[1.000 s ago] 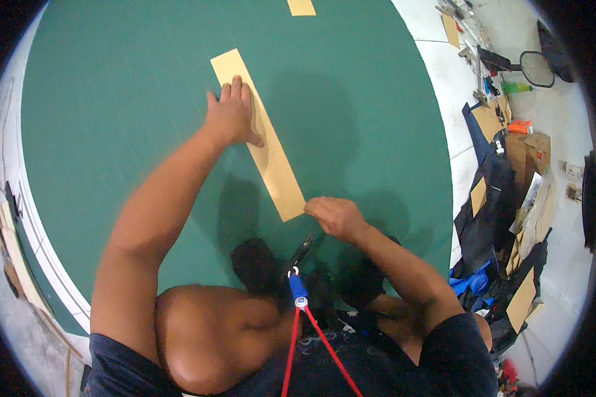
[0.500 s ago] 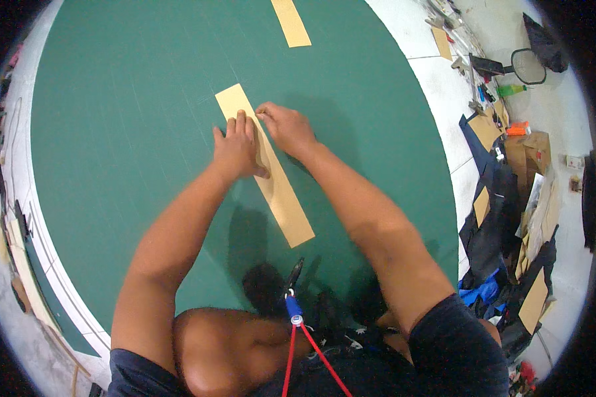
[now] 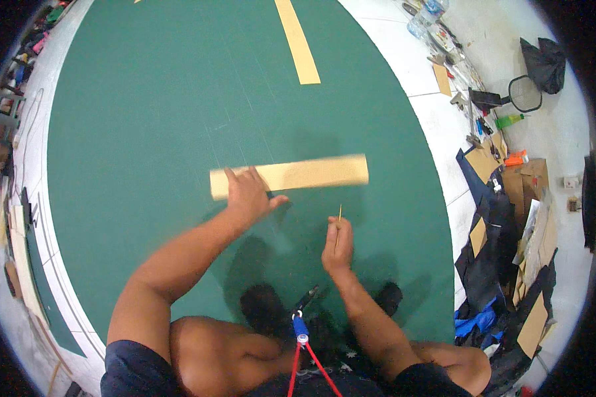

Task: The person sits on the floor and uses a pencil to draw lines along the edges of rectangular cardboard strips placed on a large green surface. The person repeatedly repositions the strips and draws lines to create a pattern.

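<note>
Head view, and the tan strip [image 3: 311, 173] has swung round! A moment ago it slanted away from the knees [image 3: 212, 344]; now it lies nearly crosswise over the green mat [image 3: 146, 132], its right end smeared with motion, so a long edge faces the body, and whether it lies fully flat I cannot tell. Over at its left end sits the left hand [image 3: 246, 198], fingers spread and unclosed, fingertips on the strip, thumb splayed out past the near edge; steadying or turning it, I'd judge, rather than gripping. And look at the right hand [image 3: 338, 246]: it was up beside the strip's right edge, now it's back nearer the knees, fingers pinched tight on 1 slim yellow stick [image 3: 340, 212], the tip pointing towards the strip's right half but apart from it. Farther off lies a 2nd tan strip [image 3: 301, 56], well apart from both hands
</note>
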`<state>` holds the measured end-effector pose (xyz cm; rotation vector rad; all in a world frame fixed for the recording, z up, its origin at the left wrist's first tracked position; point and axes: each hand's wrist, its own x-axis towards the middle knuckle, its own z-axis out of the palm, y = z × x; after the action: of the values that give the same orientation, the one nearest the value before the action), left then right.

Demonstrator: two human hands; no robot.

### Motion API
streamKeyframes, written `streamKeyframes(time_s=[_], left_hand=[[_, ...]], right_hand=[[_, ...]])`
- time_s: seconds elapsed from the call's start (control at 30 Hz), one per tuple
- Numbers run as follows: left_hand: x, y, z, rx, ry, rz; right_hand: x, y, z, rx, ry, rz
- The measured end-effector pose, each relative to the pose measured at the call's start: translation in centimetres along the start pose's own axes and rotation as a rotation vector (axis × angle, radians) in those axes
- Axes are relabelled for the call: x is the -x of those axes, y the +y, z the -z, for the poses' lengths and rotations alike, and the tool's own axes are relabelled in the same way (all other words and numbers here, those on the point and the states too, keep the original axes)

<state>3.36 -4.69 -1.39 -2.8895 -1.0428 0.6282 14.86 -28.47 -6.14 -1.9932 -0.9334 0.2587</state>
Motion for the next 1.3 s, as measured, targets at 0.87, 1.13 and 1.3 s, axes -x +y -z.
streamKeyframes(time_s=[0.87,1.13,1.3], left_hand=[[-7.8,-3.1,-1.0,0.335,0.217,-0.182],[-8.5,-4.6,-0.9,0.429,0.235,-0.119],[-8.9,-5.0,-0.5,0.449,0.227,-0.114]], right_hand=[[1.1,2.2,3.7,0.497,-0.444,0.207],[2.9,2.9,2.7,0.504,-0.356,0.184],[2.8,2.7,3.0,0.499,-0.376,0.184]])
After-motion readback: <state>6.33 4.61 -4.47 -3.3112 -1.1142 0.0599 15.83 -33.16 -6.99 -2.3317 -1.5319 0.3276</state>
